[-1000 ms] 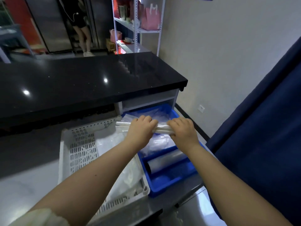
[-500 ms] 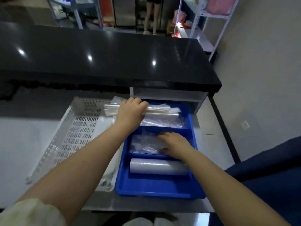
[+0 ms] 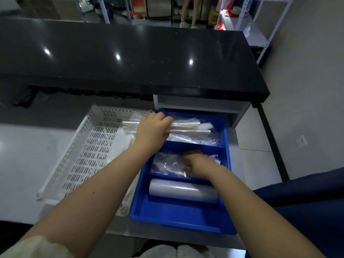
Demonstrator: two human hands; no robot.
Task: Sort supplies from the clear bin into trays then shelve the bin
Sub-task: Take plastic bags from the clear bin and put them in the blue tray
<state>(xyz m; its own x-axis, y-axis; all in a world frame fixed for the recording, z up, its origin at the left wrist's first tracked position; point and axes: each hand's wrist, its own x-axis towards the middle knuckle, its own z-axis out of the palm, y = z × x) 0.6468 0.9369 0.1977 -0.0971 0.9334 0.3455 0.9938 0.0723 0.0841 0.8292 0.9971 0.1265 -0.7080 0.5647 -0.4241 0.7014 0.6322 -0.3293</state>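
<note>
**Supplies [image 3: 195,139] partly sorted, bin not yet shelved**

We grip a bundle of clear sleeves [image 3: 188,127] in our left hand [image 3: 152,129], fingers wrapped round its middle. It hangs over the far compartment of the blue tray [image 3: 176,220], with one end reaching across the corner of the white basket [image 3: 89,146]. Our right hand [image 3: 197,162] is down in the middle compartment on a heap of clear bags [image 3: 165,164]. It is blurred, so we cannot tell whether the fingers pinch the bags or only press on them.

All three compartments already hold something. Loose packets [image 3: 202,141] lie in the far one under the bundle, the bags fill the middle, and a roll of film [image 3: 183,190] lies on its side in the near one. The basket stands just beside the tray on the bench [image 3: 18,161] and holds some pale sheets.

We judge the sorting well under way, with the bundle yet to be set down. We see no plainly clear bin, so we cannot say what is left in it. Shelving it remains to be done.
</note>
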